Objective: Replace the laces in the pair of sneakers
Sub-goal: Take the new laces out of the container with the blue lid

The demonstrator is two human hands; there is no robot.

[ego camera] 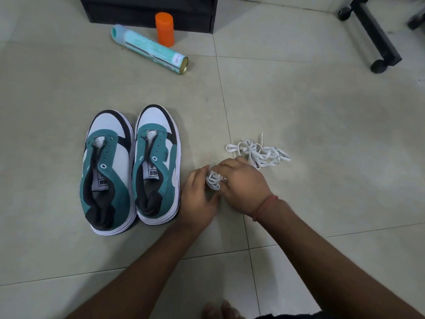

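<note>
Bare toes [220, 310] at bottom edge, nearest the lens, on the tiled floor [322, 111]. Just above, two forearms reaching forward, meeting over the floor right of the shoes.

Small white lace bundle [214, 180] caught between both hands. Left hand [199, 199] under and left of it, fingers [197, 174] curled up round the bundle's left side. Right hand [241, 185] on top and right, fingers [224, 165] bent down over the bundle, pinching it; fingertips mostly hidden by the lace loops. Red thread band [264, 207] on right wrist.

Second lace pile [257, 153] loose on the floor, just beyond the right hand, tangled, one end poking up; appears to touch the knuckles, cannot tell for sure. Lace count: two heaps, one held, one lying; strands per heap unclear.

Sneakers: two, side by side, touching, toes pointing away. Left sneaker [107, 173] and right sneaker [157, 164], teal, white and black, eyelets bare, tongues slumped inside. Right sneaker's heel just beside the left hand, not touching.

Farther out: one teal spray can [149, 49] lying on its side, one orange cap [164, 28] standing upright right behind it. One black cabinet [149, 8] at top edge. Wheeled black frame [372, 38] top right, two casters visible.
</note>
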